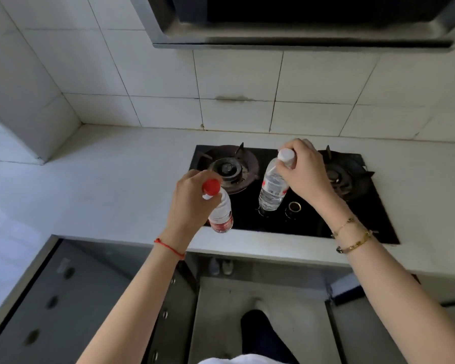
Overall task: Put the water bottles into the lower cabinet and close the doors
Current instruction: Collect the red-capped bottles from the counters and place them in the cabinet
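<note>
Nearest, the lower cabinet (260,298) stands open below the counter's edge, its left door (55,306) swung out to show a flat grey inner face with three dark oval holes; two small pale bottles (221,266) stand deep inside, blurred. Above it runs the smooth, pale counter (103,185), with a glossy black glass hob (313,222) set into it. The left hand (189,198), a thin red cord on its wrist, has its fingers wrapped round the neck of a clear plastic bottle (221,214) with a round red cap and red label, held tilted over the hob's near left corner. To the right and farther back, the right hand (302,169), gold bracelets at the wrist, pinches the white cap of a second clear bottle (272,187), ribbed and labelled, leaning over the middle of the hob; whether its base touches the glass is unclear. Two rusty iron burners (229,169) with pronged supports flank it. Beyond rises a square white tile wall (247,82) under a steel hood (300,22).
</note>
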### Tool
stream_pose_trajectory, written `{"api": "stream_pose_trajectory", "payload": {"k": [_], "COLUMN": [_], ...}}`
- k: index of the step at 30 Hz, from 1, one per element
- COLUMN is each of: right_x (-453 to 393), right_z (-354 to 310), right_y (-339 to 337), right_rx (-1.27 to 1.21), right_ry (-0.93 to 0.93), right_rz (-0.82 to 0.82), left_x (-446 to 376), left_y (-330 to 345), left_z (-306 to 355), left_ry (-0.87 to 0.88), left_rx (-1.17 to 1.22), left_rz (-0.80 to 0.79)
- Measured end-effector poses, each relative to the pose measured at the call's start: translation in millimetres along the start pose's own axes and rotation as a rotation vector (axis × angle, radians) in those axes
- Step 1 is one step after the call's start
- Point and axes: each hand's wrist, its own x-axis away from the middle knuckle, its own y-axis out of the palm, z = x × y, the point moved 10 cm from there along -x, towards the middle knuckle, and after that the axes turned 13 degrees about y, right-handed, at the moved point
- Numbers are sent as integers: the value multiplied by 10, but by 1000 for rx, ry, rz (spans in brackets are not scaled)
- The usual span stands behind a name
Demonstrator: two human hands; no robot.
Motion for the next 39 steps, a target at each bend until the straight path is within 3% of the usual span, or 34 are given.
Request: {"api": "stream_pose_trajectory", "payload": {"k": [9,19,30,39], "right_x": [1310,1976,2313,2324], "right_z": [430,1230,2810,4310], "right_y": [86,738,2411,4040], "right_rx": [-14,33,78,87], "right_ry": [17,46,197,240], "right_rz": [-98,-300,-403,-380], "left_x": [999,1823,2489,2861], "left_y": [348,1212,3025,4588], "left_z": [193,-84,-1313,-2673], "left_ry": [-76,-218,-260,-263], "left_rx": [16,40,48,17], "left_rz": [-125,-145,-266,-297]}}
